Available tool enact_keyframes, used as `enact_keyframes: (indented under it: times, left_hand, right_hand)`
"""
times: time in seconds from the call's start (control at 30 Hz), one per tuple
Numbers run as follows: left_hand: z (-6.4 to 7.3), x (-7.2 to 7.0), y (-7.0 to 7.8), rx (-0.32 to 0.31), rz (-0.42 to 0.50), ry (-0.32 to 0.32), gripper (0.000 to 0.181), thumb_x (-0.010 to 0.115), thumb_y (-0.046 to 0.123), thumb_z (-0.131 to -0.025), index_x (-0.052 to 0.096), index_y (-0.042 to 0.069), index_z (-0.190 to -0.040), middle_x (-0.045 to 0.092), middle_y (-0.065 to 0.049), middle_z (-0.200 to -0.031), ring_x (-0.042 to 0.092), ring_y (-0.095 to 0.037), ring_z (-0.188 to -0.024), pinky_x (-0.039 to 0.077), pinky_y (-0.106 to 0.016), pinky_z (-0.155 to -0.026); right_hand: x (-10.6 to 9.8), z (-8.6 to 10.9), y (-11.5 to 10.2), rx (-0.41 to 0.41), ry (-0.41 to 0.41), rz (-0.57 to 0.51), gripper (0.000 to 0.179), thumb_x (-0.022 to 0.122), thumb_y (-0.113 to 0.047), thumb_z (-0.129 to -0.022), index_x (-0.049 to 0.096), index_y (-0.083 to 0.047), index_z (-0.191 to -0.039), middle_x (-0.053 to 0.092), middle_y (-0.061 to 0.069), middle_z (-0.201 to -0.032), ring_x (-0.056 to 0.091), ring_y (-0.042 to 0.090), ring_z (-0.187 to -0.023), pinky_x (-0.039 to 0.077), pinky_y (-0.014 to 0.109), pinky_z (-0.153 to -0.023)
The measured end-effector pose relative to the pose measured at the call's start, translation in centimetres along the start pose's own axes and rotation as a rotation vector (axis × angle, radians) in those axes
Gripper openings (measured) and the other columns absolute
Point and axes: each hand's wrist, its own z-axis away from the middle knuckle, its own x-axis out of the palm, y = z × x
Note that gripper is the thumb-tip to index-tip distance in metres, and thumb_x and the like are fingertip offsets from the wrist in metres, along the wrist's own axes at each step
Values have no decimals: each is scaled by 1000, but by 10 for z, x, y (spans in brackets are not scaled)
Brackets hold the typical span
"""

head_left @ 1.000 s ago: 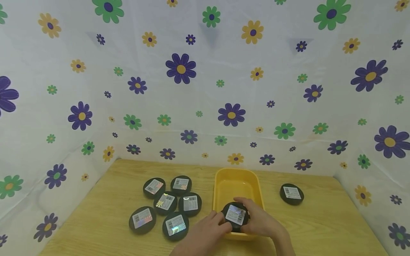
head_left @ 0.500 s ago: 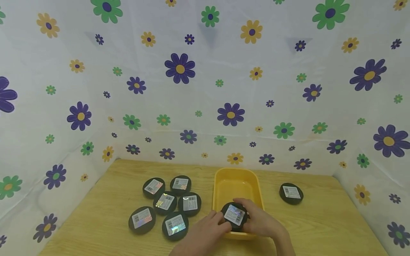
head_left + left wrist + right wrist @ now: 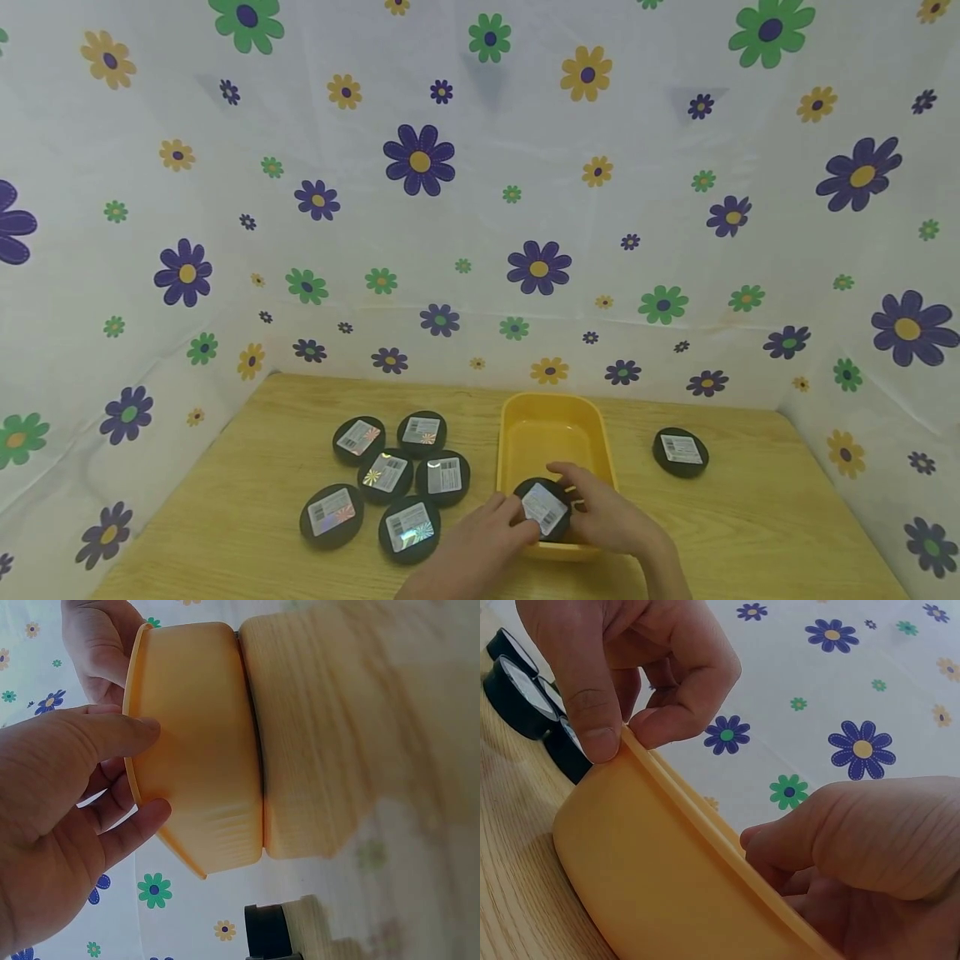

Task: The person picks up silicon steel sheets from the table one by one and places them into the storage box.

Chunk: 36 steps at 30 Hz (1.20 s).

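Observation:
A flat round black container with a white barcode label lies label up at the near end of the yellow plastic tub. My left hand grips the tub's near left rim, its thumb on the outer wall and other fingers over the edge. Beside the container, my right hand reaches over the tub with loosely bent fingers, a small gap showing between them and the container. From the right wrist, the tub wall hides the container.
Several matching black containers lie grouped on the wooden table left of the tub. One more container lies to the right. A white flowered cloth hangs behind and at both sides.
The container in the tub has shifted slightly left and its label has turned. My right fingers have come away from its edge. The left hand stays at the rim.

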Motion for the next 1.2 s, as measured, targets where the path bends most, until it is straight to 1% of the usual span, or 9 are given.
enact_keyframes:
  times: [0.13,0.37,0.6,0.8,1.07,1.2]
  left_hand:
    - [-1,-1,0,-16,19,-38,22,74,14,-85,67,28,-100,55,8,-96,49,-8,-89,46,-19,-76]
    - [-1,-2,0,-23,35,-60,23,74,13,-86,67,28,-102,55,8,-96,48,-8,-87,46,-18,-76]
    - [-1,-4,1,-23,31,-47,22,74,12,-86,67,27,-101,55,8,-97,50,-9,-90,46,-19,-78]
    - [-1,-4,1,-12,29,-32,21,73,11,-86,66,26,-100,54,7,-96,49,-9,-89,45,-19,-77]
    - [0,-1,-1,-13,60,-45,23,74,11,-86,64,27,-100,51,9,-95,46,-7,-87,44,-17,-76]
    - [1,-1,-1,-5,56,-31,23,73,11,-86,64,27,-100,51,9,-94,45,-6,-86,44,-16,-76]
  right_hand:
    - [0,0,1,-16,-1,8,56,63,-6,-93,43,-7,-145,58,17,-131,56,37,-119,44,60,-99]
    - [0,0,2,-7,2,16,55,63,-6,-93,44,-7,-145,60,17,-128,58,37,-116,45,59,-97]
    - [1,-1,3,-28,2,29,56,60,-3,-92,42,-6,-145,63,15,-121,60,32,-109,48,57,-94]
    - [1,-2,4,-42,23,33,56,59,-2,-91,42,-4,-145,65,12,-112,61,27,-100,50,54,-90]
    - [0,-2,2,24,59,21,61,53,4,-85,43,-5,-144,64,11,-111,60,25,-96,51,51,-89]
    - [0,-2,2,22,72,28,57,52,2,-86,44,-4,-143,64,11,-109,60,24,-93,52,46,-84]
